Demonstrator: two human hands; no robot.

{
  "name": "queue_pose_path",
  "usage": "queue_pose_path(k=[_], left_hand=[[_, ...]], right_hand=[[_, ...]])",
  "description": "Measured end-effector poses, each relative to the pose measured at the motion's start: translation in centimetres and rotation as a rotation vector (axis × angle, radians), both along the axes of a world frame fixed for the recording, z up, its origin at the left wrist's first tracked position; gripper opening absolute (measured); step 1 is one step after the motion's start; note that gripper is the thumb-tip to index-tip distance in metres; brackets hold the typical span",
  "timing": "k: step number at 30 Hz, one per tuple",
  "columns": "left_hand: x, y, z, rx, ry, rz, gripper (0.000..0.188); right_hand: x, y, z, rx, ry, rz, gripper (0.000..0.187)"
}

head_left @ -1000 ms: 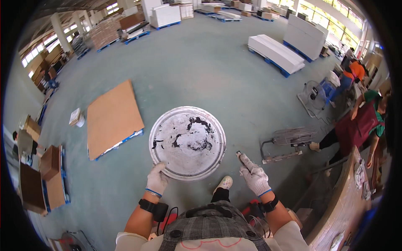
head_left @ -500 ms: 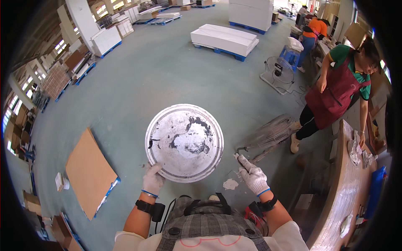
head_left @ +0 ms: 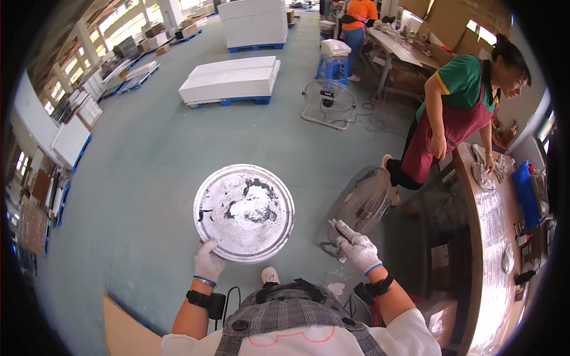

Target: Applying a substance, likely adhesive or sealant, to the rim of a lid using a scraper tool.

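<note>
My left hand (head_left: 208, 261), in a white glove, grips the lower left rim of a round white lid (head_left: 237, 228). The lid has a raised rim, and its face is blotched with dark patches. It is held out in front of me above the floor. My right hand (head_left: 358, 249), also gloved, is held apart from the lid, to its right. Its fingers are closed and point forward, around something slim that I cannot make out. Just beyond the right hand stands a floor fan (head_left: 360, 199) with a wire cage.
A co-worker in a maroon apron (head_left: 442, 145) leans on a plastic-wrapped workbench (head_left: 490, 237) at right. Another floor fan (head_left: 328, 99) stands farther off, its cord on the floor. White stacked panels (head_left: 228, 83) sit on a blue pallet ahead. A brown board (head_left: 127, 332) lies at lower left.
My view has turned to the right, and one foot now shows ahead of me. The lid still hangs from my left hand. The brown board has slid toward the lower edge.
</note>
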State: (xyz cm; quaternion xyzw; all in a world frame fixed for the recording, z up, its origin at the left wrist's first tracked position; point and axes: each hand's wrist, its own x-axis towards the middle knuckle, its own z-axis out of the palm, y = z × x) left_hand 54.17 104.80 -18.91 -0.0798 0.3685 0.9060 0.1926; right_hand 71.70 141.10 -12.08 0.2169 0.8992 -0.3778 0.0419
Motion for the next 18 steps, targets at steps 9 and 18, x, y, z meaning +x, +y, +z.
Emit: queue_pose_path(k=[9, 18], left_hand=[[-28.8, 12.0, -0.9, -0.035, -0.117, -0.154, 0.046], [-50.9, 36.2, 1.2, -0.108, -0.011, -0.317, 0.052]], right_hand=[[-20.4, 8.5, -0.1, -0.011, -0.116, -0.296, 0.05], [-41.5, 31.5, -2.3, -0.037, -0.107, -0.425, 0.051]])
